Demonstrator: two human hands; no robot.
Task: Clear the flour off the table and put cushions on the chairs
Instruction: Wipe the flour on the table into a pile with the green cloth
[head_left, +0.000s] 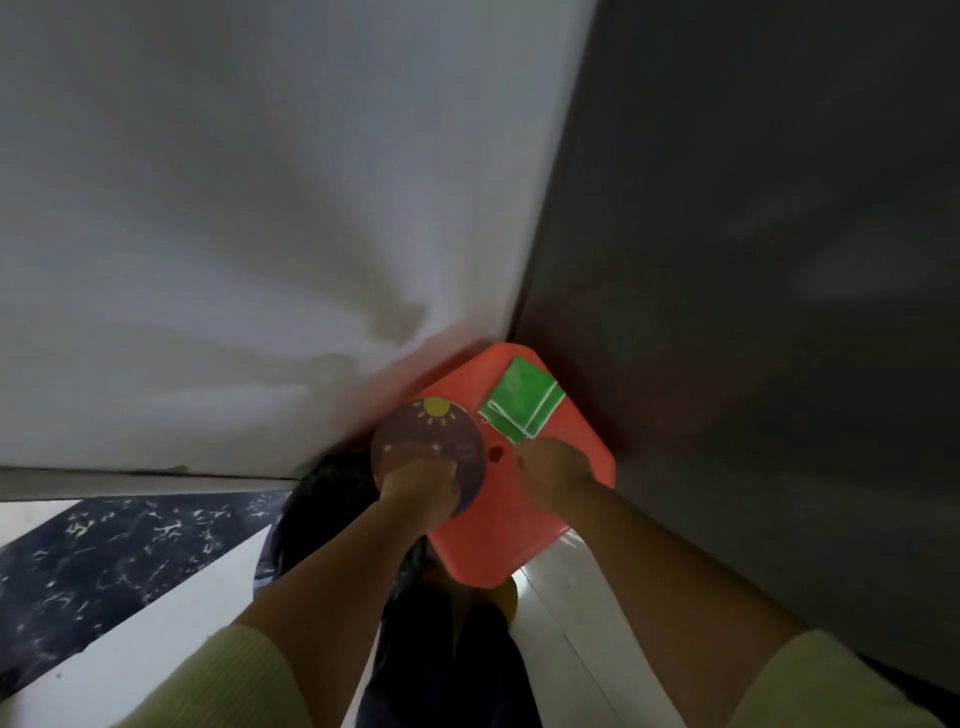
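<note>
Centrally, one red plastic stool (498, 530) stood in the corner between a white wall (208, 208) and a dark panel (753, 260). Left hand (421, 488) gripped a round grey cushion (426, 436) with a yellow sun print, at the seat's 9 o'clock. Right hand (553, 467) rested at 3 o'clock, fingers curled, grasp unclear. Folded green cloth (522, 397) lay at 12 o'clock.

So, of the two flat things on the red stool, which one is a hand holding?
The round dark cushion with a yellow sun: the left hand grips its near edge. The green folded cloth lies free on the red stool; the right hand is just beside it.
</note>
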